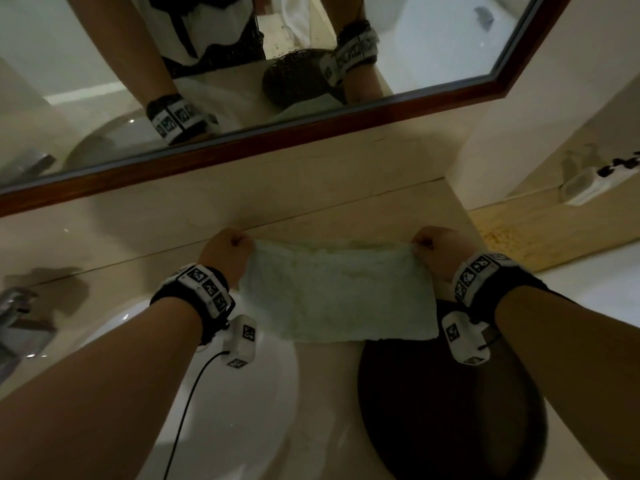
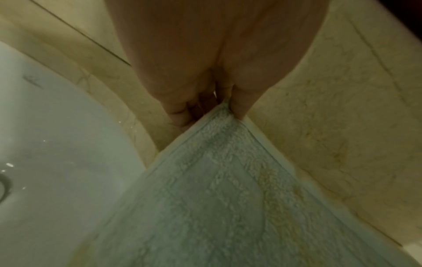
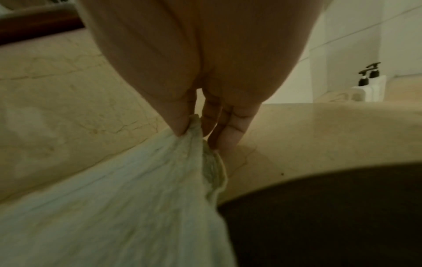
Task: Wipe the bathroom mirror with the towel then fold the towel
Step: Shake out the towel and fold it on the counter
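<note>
A pale green towel (image 1: 336,292) hangs stretched between my two hands, above the beige counter and below the mirror (image 1: 242,64) with its dark wooden frame. My left hand (image 1: 230,244) pinches the towel's upper left corner; in the left wrist view the thumb and fingers (image 2: 239,106) squeeze the hemmed corner of the towel (image 2: 217,189). My right hand (image 1: 427,242) pinches the upper right corner, where the towel (image 3: 137,189) bunches into folds under the fingers (image 3: 180,122). The towel looks folded in half, with its lower edge hanging free.
A white basin (image 1: 242,393) lies below left, with a chrome tap (image 1: 17,317) at the far left. A dark round bowl (image 1: 450,410) sits below right on the counter (image 1: 138,237). Pump bottles (image 3: 370,75) stand by the right wall.
</note>
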{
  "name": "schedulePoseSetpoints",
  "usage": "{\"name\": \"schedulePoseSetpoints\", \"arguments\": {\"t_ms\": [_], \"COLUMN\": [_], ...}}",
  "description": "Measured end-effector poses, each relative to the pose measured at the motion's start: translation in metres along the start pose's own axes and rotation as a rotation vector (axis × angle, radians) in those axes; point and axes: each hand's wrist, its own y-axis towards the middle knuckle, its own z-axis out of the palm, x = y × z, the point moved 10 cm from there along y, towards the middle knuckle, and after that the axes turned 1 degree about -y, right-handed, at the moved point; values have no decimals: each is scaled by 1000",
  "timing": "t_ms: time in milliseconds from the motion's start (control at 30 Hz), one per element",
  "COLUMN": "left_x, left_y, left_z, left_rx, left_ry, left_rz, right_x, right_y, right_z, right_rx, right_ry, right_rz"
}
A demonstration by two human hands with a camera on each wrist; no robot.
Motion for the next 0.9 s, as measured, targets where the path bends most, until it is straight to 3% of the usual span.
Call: {"name": "schedulePoseSetpoints", "arguments": {"t_ms": [233,500,633,733,900], "left_x": [11,5,-6,-15,-16], "left_y": [2,0,-2,-7,-5], "left_z": [-1,-4,2,9,10], "left_rx": [-12,1,93,193,247], "left_ry": [-15,81,134,197,238], "left_rz": [-47,-27,34,90,91], "right_x": [-5,-13,-19,-16,6], "right_y": [4,6,3,5,10], "right_z": [5,0,-6,-10,-6], "right_rx": [24,-70,-106,-71,121], "right_ry": [172,448,500,389,-131], "right_rz": [164,296,331,288,177]}}
